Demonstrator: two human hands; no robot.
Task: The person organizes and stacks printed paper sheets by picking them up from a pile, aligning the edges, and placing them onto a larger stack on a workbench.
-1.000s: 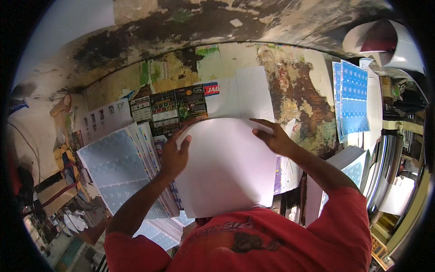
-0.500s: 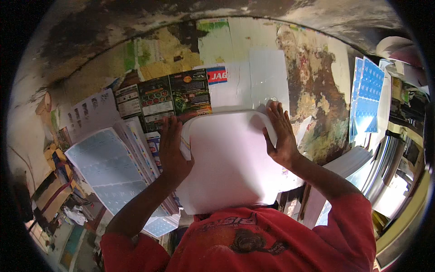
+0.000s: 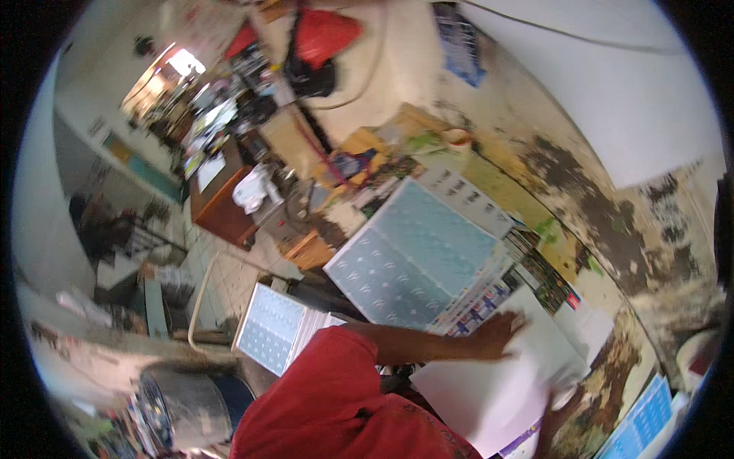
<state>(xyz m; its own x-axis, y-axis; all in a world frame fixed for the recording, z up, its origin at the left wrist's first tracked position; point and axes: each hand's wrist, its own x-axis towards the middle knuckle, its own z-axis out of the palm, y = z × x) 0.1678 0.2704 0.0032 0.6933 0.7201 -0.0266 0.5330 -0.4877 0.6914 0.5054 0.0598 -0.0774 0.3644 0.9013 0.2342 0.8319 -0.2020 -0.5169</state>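
A stack of large white paper sheets [image 3: 478, 394] lies at the lower right, curved and slightly blurred. My left hand [image 3: 497, 336] rests at the left edge of this paper, its fingers stretched out with nothing in them. On the paper's far right side, my right hand [image 3: 564, 395] is a smear; its fingers cannot be made out. Left of the paper is a thick stack of blue printed sheets [image 3: 413, 256], with coloured edges showing along its side. A smaller stack of similar blue sheets [image 3: 271, 325] sits lower, near my left sleeve.
A stained, peeling surface [image 3: 604, 214] runs behind the stacks. More blue sheets [image 3: 638, 417] are at the lower right. Beyond are a wooden desk [image 3: 222, 206] heaped with things, a white plastic bag [image 3: 254, 189], a tiled floor [image 3: 222, 268] and a dark drum-like object [image 3: 187, 409].
My view has swung left and tilted, bringing the room, desk and floor in. The white paper now appears at the lower right. My right arm has mostly left the picture.
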